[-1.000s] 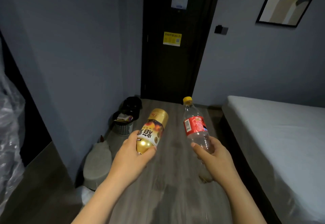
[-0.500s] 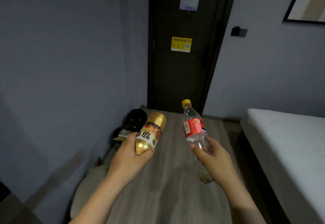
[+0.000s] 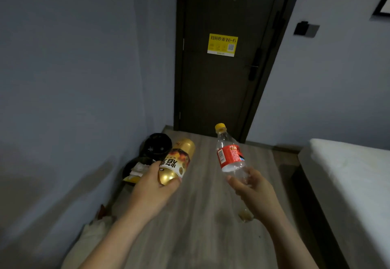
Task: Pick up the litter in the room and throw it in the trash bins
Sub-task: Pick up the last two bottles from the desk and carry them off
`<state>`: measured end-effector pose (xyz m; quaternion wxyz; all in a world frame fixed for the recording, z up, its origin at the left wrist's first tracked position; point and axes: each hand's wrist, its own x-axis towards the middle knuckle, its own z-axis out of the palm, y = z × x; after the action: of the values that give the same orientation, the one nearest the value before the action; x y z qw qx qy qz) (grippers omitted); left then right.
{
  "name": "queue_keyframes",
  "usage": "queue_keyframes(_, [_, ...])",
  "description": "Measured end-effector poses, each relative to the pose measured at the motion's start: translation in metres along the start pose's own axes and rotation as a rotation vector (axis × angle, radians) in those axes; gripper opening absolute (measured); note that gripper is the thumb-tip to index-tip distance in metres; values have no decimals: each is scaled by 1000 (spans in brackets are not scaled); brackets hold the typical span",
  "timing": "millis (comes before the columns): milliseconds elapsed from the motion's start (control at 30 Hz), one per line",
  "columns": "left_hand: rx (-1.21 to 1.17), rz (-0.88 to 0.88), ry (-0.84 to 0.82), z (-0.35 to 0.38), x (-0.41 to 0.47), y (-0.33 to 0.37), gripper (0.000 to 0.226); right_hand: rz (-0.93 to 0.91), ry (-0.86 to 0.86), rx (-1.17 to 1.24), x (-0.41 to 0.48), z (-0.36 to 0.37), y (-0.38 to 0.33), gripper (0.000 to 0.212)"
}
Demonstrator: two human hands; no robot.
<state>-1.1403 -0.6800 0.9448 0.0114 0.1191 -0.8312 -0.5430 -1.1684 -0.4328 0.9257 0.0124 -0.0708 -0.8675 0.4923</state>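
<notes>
While both hands are full, the task seems to me about half done. The left hand (image 3: 152,186) has its fingers and thumb curled around the lower part of a gold bottle (image 3: 178,161), which points forward and a little up. The right hand (image 3: 253,188) grips the bottom part of a clear bottle (image 3: 231,154) with a red label and a yellow cap. This one looks empty and is almost upright, leaning slightly to the left. Both bottles are in the air above the wooden floor (image 3: 200,237) and do not touch each other.

Two bins stand by the left wall, near the dark door (image 3: 215,95). The near bin (image 3: 128,169) holds some paper and something yellow. The far bin (image 3: 156,145) is black, and I cannot tell what is inside it. The picking up of these two bottles is done, I think, and the throwing away is left. On the floor under the right arm lies a small yellowish scrap (image 3: 245,218), which probably must also be collected. A bed (image 3: 348,173) is on the right.
</notes>
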Motion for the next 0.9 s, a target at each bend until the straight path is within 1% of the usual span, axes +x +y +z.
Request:
queue_keyframes(33, [4,-3,2,-1,20,0,50,2,2,-14,20,6,-3,57])
queue_keyframes(100, [17,-6,16,-3,62,-1,47,19,-5,-36,59,19,-11,74])
queue_keyframes(167, [25,-20,12,-7,99,1,43,29,-15,-53,94,30,-18,79])
queue_keyframes(400, [82,-56,-17,-10,211,2,55,46,-79,-121,192,66,-34,73])
queue_keyframes(600, [138,-118,9,2,295,1,62,75,-128,-132,284,88,-38,75])
queue_keyframes(733, [184,-138,73,18,357,3,58,68,-185,-147,359,99,-38,75])
queue_keyframes(900, [140,-185,124,35,438,20,51,44,-246,-148,463,102,-48,73])
